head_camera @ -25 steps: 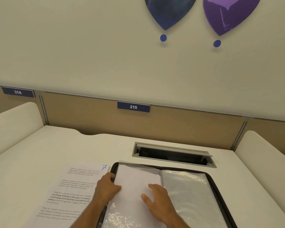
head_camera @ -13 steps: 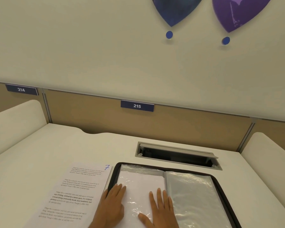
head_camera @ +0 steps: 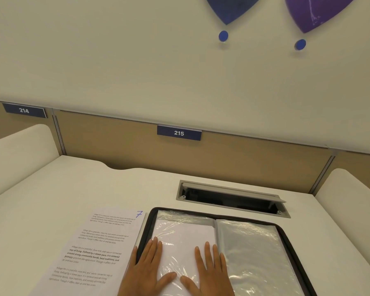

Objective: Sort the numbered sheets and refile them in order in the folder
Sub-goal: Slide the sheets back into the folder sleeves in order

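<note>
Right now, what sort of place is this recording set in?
Probably a library or shared study hall: numbered seat plates 214 and 215, side dividers between desks, and a cable hatch set in the desktop.

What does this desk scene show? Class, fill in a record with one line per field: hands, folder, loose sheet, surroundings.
left hand: left hand flat on the sleeved page
right hand: right hand flat on the same page
folder: black zip folder open on the desk, clear sleeves showing
loose sheet: printed sheet marked 7, left of the folder
surroundings: open cable hatch behind the folder; plate 215 on the partition
</note>
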The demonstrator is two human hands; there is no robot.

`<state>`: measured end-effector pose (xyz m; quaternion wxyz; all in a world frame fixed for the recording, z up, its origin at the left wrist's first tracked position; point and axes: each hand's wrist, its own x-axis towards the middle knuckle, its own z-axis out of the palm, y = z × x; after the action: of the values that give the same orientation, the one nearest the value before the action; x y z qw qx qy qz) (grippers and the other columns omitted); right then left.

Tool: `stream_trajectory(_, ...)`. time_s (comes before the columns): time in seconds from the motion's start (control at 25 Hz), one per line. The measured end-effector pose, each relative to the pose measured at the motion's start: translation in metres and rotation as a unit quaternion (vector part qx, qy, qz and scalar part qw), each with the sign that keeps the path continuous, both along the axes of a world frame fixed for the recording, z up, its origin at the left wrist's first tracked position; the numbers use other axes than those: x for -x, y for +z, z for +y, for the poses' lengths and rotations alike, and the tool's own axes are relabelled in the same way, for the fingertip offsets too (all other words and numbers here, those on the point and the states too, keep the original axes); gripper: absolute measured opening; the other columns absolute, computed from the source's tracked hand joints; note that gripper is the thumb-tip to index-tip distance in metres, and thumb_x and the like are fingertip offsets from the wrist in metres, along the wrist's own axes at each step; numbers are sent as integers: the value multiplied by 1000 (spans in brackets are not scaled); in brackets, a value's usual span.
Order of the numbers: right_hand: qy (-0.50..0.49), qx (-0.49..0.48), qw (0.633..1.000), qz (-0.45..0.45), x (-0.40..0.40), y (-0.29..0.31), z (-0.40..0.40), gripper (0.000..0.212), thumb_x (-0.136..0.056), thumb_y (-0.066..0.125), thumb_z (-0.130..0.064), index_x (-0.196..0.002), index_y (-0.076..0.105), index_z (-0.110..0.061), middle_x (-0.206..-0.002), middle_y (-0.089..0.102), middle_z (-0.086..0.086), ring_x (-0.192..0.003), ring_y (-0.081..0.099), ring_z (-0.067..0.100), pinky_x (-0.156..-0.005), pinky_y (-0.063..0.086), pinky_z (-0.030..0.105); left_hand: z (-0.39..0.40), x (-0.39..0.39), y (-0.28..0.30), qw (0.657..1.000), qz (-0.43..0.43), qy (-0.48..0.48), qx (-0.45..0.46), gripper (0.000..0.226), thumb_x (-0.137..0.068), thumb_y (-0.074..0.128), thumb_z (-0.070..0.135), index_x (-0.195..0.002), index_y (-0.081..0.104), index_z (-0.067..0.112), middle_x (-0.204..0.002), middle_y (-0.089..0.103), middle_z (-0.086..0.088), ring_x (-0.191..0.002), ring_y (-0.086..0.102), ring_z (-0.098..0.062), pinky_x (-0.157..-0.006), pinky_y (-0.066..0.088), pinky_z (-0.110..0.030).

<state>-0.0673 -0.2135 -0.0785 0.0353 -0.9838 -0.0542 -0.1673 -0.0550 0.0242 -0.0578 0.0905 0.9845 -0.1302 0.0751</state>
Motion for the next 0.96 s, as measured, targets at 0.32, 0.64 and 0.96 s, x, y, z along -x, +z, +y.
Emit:
stream_trajectory(0.32, -7, 4, 1000, -5, 6, 6, 4, 91, -79, 39, -89, -142, 48, -25, -168, -3, 2, -155, -9, 25, -116, 9, 46, 0, -1, -6, 999, -34, 5, 8, 94, -85, 38, 85, -141, 55, 12, -150, 50, -3, -153, 0, -8, -114, 9, -41)
stream_trajectory(0.64, -4, -10, 1000, 25, 7, 13, 3, 90, -79, 38, -89, -141, 47, -25, -167, 9, 3, -155, -10, 24, -116, 8, 45, 0, -3, -6, 1000, -15, -12, 19, 93, -84, 37, 86, -137, 59, 13, -145, 55, -3, -150, 12, -11, -114, 9, -41)
stream_trajectory(0.96, -66, -64, 986, 139, -10, 45, 24, 78, -76, 27, -92, -103, 72, -35, -115, 71, 0, -106, 69, 28, -108, 19, 47, 19, -19, 29, 996, -32, -54, 59, 74, -89, 28, 81, -117, 69, 26, -117, 65, 15, -107, 64, -6, -103, 31, -34)
